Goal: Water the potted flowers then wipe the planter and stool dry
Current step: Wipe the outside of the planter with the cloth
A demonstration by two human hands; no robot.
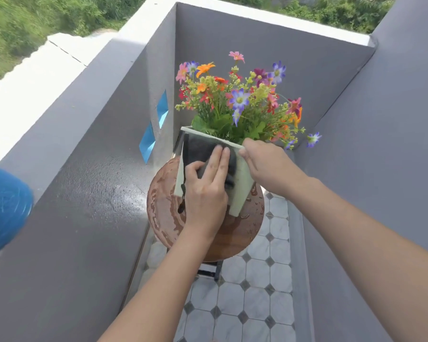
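your left hand (205,193) presses the dark cloth (203,149) flat on the planter (242,178) face nearest you, fingers (220,161) extended upward, thumb pinching the cloth's edge. your right hand (265,164) grips the rim's right corner, fingers curled over it. the face's long axis runs down toward the wet stool (163,213) just below, which looks unwiped. one planter, one stool, one cloth, one bunch of flowers (240,99).

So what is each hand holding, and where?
The left hand presses a dark cloth flat against the planter front; the right hand grips the planter's top rim at its right corner.
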